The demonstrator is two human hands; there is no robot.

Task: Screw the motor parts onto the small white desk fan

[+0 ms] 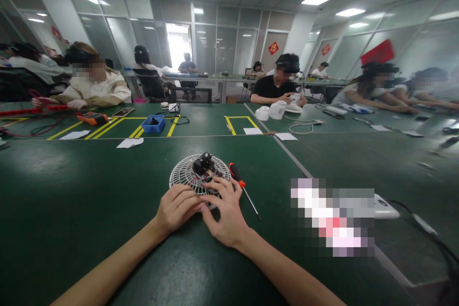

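A round white fan grille [180, 170] lies on the green table, with a black motor [203, 164] and thin wires on top of it. My left hand [180, 206] is closed at the grille's near left edge, fingers bent together over the rim. From the right, my right hand [226, 210] reaches over the near part of the grille. Its thumb and index finger come together beside my left fingertips, while the other fingers lie over the wiring. Whatever sits between the fingertips is hidden. A screwdriver [242, 183] with a black and red handle lies just right of the grille.
Ahead is a blue tray [153, 124] with dark parts, beside paper slips [130, 143] and an orange meter [93, 118]. White housings [278, 110] and a cable [304, 126] lie before a co-worker [278, 83]. At right are a blurred-out object [326, 215] and a white device [385, 208].
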